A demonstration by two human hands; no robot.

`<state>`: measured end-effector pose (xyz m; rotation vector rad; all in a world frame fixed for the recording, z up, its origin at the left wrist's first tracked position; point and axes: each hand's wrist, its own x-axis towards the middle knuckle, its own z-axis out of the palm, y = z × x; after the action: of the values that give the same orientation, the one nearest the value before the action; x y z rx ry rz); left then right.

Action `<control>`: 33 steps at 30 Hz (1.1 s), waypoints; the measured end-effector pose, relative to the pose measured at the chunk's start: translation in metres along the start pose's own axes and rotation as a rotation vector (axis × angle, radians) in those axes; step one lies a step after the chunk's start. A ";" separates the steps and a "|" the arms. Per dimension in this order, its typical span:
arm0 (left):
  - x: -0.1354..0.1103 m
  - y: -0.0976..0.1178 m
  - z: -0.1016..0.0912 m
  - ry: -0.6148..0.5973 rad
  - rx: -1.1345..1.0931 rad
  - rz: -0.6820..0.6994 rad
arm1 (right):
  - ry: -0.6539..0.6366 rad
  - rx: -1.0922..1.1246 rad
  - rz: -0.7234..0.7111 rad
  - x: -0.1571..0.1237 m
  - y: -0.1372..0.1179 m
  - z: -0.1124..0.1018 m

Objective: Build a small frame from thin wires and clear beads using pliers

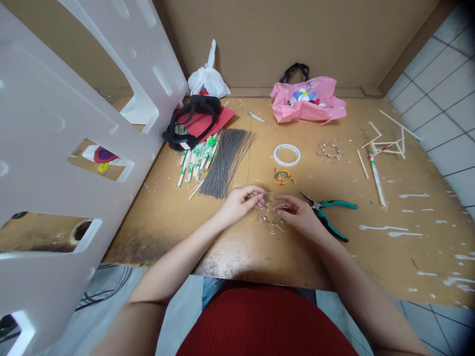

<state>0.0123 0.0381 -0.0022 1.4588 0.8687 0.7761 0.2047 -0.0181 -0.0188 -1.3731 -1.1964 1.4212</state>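
A looped wire bracelet with small beads (273, 220) hangs between my hands, low over the table. My left hand (245, 201) pinches its upper wire between thumb and fingertips. On the other side my right hand (297, 212) is closed, with thumb and forefinger on the same piece. Just right of that hand lie teal-handled long-nose pliers (326, 212), jaws pointing up and left. A second beaded wire bracelet (330, 152) rests further back. Coloured rubber bands (283, 177) and a white tape roll (287, 155) sit beyond my fingers.
Left of my hands is a bundle of thin grey wires (226, 163), beside green-and-white wrapped chopsticks (196, 163) and a black headband-like object (193, 121). A pink bag (308, 101) and a white bag (208, 81) stand behind. A stick frame (388, 146) lies at right; a white plastic panel (74, 109) borders the left.
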 end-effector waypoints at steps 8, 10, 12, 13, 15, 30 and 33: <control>-0.004 -0.001 0.001 0.008 0.088 0.046 | -0.145 0.090 0.048 -0.004 -0.010 -0.006; -0.005 0.000 0.002 0.017 0.111 0.055 | -0.189 0.106 0.016 -0.005 -0.010 -0.008; -0.006 -0.001 0.001 0.027 0.129 0.063 | -0.188 0.079 -0.006 -0.005 -0.009 -0.008; -0.006 -0.001 0.001 0.028 0.134 0.064 | -0.173 0.059 -0.012 -0.005 -0.007 -0.008; -0.007 -0.004 0.000 0.028 0.139 0.063 | -0.125 -0.005 -0.023 -0.004 -0.003 -0.009; -0.019 0.013 0.008 -0.083 0.788 0.427 | 0.127 -0.525 -0.349 -0.009 -0.004 -0.005; -0.022 0.012 0.011 -0.029 0.836 0.518 | 0.138 -0.588 -0.441 -0.011 -0.006 -0.004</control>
<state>0.0120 0.0138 0.0093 2.4948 0.8384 0.7955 0.2092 -0.0272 -0.0101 -1.4299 -1.7745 0.6772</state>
